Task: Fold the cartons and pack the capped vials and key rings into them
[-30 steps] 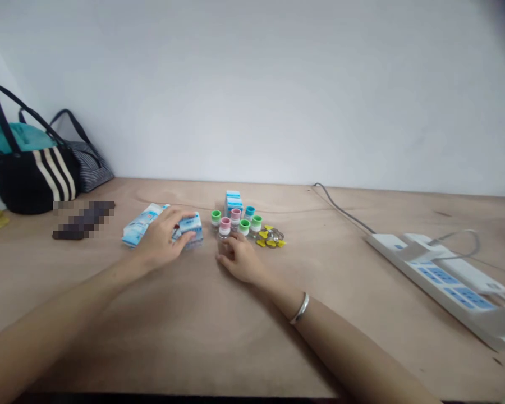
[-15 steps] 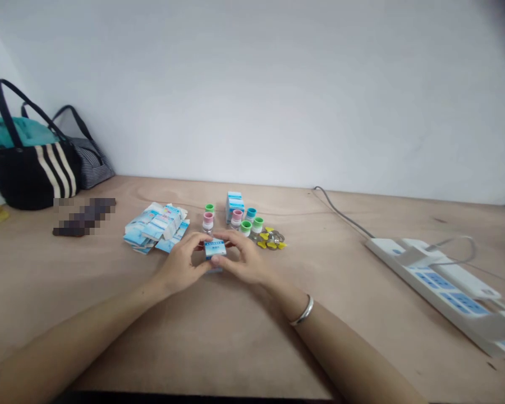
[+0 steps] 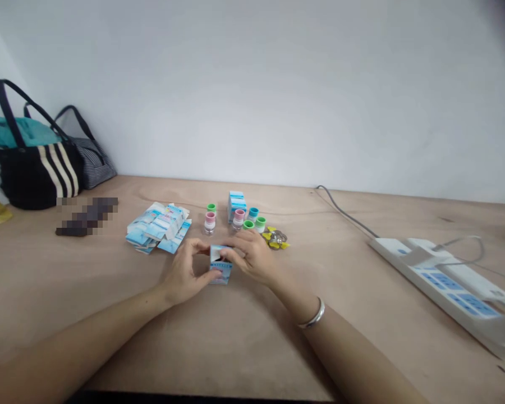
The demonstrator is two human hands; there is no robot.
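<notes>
With my left hand (image 3: 187,278) I am grasping a small blue-and-white box (image 3: 224,278), the thumb on its front face. The box stands around the middle of the table (image 3: 193,348), between the near edge and the far edge at the wall. Its top is open, with a pale flap raised and a dark inside. My right hand (image 3: 256,259) is bent over this opening, its thumb at the rim; I cannot tell whether it pinches the flap or only touches.

Just beyond my hands, toward the far edge, are six small bottles (image 3: 209,224) with pink, green and blue caps. Behind them some closed boxes (image 3: 237,206) stand together. Beside the bottles, on the right, lie yellow-and-metal pieces (image 3: 276,238). To the left, flat cartons (image 3: 164,225) are piled loosely. Near the far left corner sits a black bag (image 3: 29,174) with white stripes; on the right lies a power strip (image 3: 429,283).
</notes>
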